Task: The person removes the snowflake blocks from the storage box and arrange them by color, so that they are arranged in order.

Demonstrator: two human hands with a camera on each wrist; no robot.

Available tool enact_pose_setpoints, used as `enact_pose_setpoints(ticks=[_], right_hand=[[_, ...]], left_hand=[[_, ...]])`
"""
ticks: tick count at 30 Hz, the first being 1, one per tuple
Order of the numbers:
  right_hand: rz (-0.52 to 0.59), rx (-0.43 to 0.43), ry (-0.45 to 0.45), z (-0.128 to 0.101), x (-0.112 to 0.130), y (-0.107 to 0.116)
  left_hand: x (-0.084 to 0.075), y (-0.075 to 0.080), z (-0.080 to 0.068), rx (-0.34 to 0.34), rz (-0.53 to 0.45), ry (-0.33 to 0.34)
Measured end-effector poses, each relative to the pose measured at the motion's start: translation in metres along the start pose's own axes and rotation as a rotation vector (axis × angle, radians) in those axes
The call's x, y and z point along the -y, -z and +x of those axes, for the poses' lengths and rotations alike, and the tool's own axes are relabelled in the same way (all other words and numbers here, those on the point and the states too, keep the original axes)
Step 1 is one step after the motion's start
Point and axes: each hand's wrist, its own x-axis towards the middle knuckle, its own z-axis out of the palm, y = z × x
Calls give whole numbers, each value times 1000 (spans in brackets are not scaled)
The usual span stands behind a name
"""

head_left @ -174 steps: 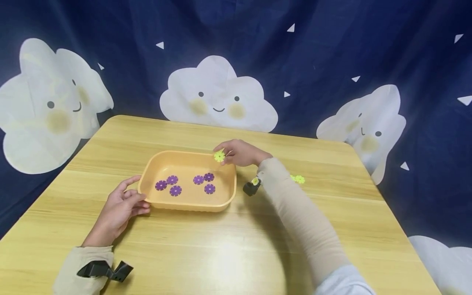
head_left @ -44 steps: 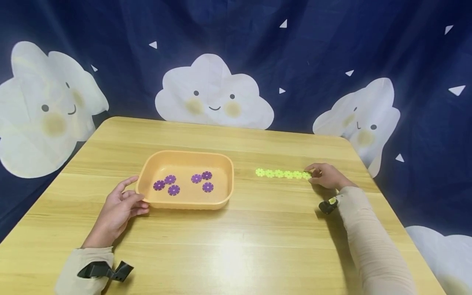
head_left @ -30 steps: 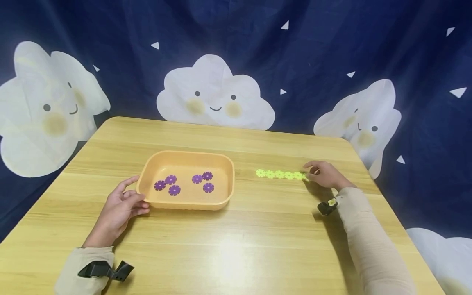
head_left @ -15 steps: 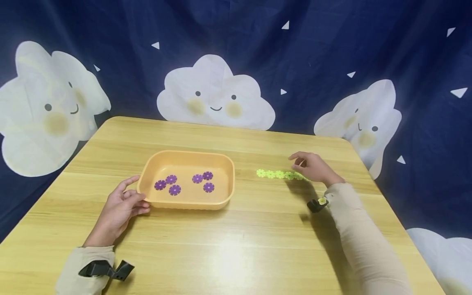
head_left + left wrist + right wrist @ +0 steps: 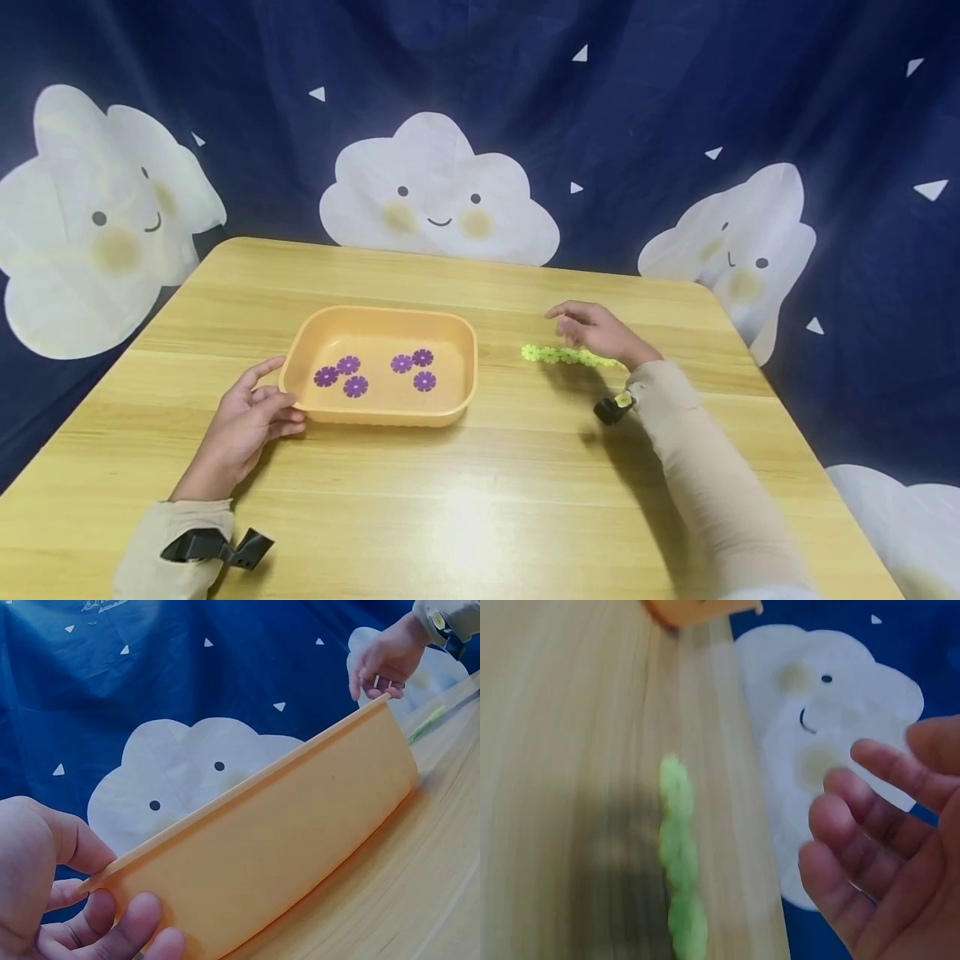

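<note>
Head view: tray [image 5: 375,344], orange, shallow, round-cornered, stood level on the desk [image 5: 360,508]. Left hand [image 5: 243,429]: grip pinching the tray's near left corner, digits over the rim and against the outer wall, presumably to keep it from sliding. Right hand [image 5: 600,332]: grip loose, fingers spaced and slightly bent, holding nothing, above the yellow row [image 5: 567,356]; kept free, it seemed, for handling single pieces.

Yellow row: flat on the desk, right of the tray and apart from it, probably placed there for the right hand's easy reach and sorted by colour. Purple discs [image 5: 356,387], six: flat on the tray's floor, three toward the left, three toward the right.

Appearance: discs thin, round, notched like petals, with a pale dot at centre; purples mid to dark. Yellow row bright yellow-green, nearly straight, pieces edge to edge; count uncertain, the right hand covering part.
</note>
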Motion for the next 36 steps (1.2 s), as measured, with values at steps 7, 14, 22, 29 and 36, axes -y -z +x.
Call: enact_pose_setpoints(ticks=[7,14,22,29,36], right_hand=[[430,189,-5,14,21,-10],[766,278,-109,29,43,-25],[845,494,-119,48,53,-37],[1015,133,-99,64,74,-70],[869,48,-324,80,92,-87]], left_hand=[[1,1,0,8,-11,-5],[2,1,1,5,2,-9],[1,1,1,5,13,-10],[0,1,1,5,23,-10],[0,1,0,8,21,-13]])
